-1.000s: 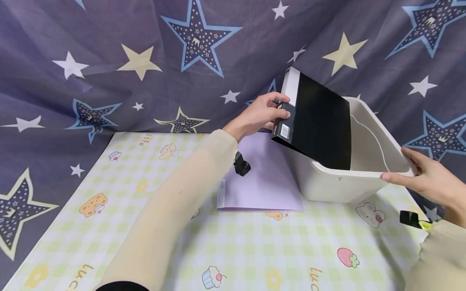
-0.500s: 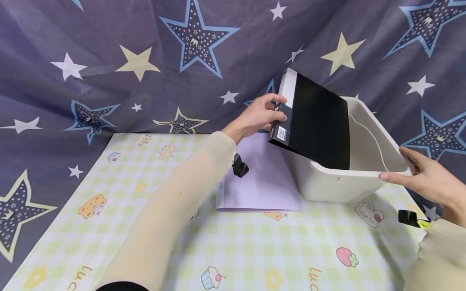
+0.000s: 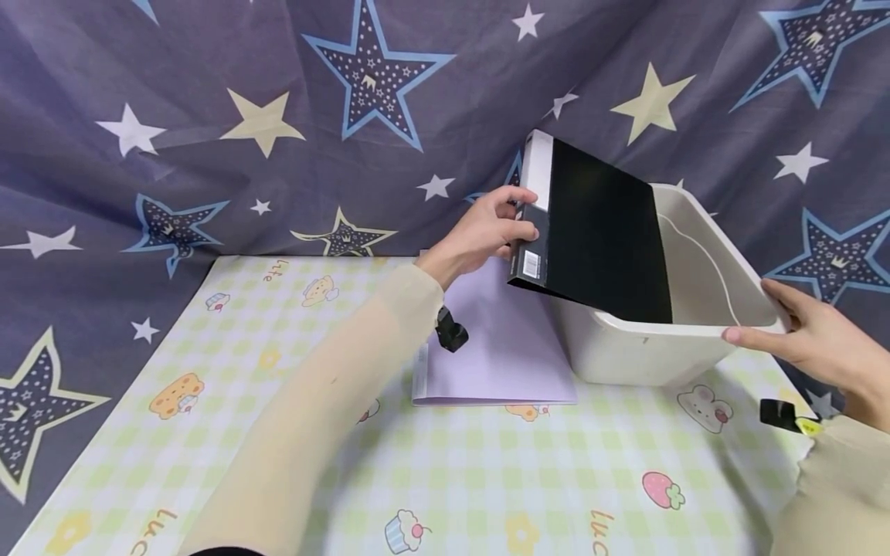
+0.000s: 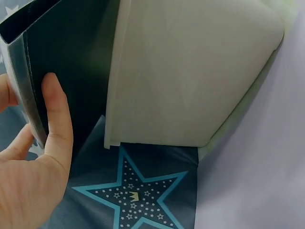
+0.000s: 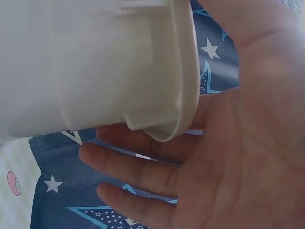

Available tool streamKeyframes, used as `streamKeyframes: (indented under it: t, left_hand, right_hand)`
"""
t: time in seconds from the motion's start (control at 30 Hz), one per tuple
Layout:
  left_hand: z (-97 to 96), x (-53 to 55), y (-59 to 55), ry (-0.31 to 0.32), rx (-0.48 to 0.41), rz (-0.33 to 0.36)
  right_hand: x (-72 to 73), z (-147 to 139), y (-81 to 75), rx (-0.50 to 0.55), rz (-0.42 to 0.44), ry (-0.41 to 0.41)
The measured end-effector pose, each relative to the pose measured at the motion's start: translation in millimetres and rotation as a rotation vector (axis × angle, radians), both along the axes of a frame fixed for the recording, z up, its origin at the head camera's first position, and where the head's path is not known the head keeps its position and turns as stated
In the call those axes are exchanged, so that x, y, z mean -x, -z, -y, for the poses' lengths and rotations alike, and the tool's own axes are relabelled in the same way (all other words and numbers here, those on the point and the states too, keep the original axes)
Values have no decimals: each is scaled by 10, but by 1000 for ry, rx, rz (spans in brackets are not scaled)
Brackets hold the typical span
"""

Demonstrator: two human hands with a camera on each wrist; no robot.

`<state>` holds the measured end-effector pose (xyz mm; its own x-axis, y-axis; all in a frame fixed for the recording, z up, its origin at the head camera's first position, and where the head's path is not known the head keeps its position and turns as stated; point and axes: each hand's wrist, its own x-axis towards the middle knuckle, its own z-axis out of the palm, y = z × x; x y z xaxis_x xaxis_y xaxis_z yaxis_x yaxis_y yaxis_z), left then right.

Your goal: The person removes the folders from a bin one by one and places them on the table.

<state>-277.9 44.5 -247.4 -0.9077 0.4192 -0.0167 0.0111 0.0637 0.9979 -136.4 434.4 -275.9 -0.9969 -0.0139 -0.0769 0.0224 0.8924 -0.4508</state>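
Observation:
My left hand [image 3: 480, 233] grips the spine of a black file folder [image 3: 603, 239] with a white label strip and a barcode. The folder slants down into a white plastic bin [image 3: 647, 357], its lower end hidden inside. In the left wrist view, fingers of my left hand [image 4: 40, 176] lie on both sides of the folder's spine [image 4: 21, 81]. My right hand [image 3: 820, 333] holds the bin's right front corner, thumb over the rim. The right wrist view has several fingers of that hand stretched out below the bin's rim [image 5: 188, 71].
A light purple folder [image 3: 497, 347] lies flat on the table just left of the bin. A thin white cord [image 3: 704, 249] runs along the bin's inner wall. Behind the checkered tablecloth [image 3: 445, 479] hangs a dark star-patterned curtain [image 3: 243, 46].
The black folder has shifted a little left and its spine end has dipped slightly, with my left hand moving along. My right hand and the bin stay in place.

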Motion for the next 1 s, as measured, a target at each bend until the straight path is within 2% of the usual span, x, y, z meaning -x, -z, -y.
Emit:
streamKeyframes:
  t: [0.33, 1.0]
  left_hand:
    - [50, -47, 66, -28, -43, 4]
    - [181, -124, 149, -74, -152, 58]
  right_hand:
    - [-2, -6, 24, 3, 16, 14]
    - [8, -10, 33, 21, -6, -6]
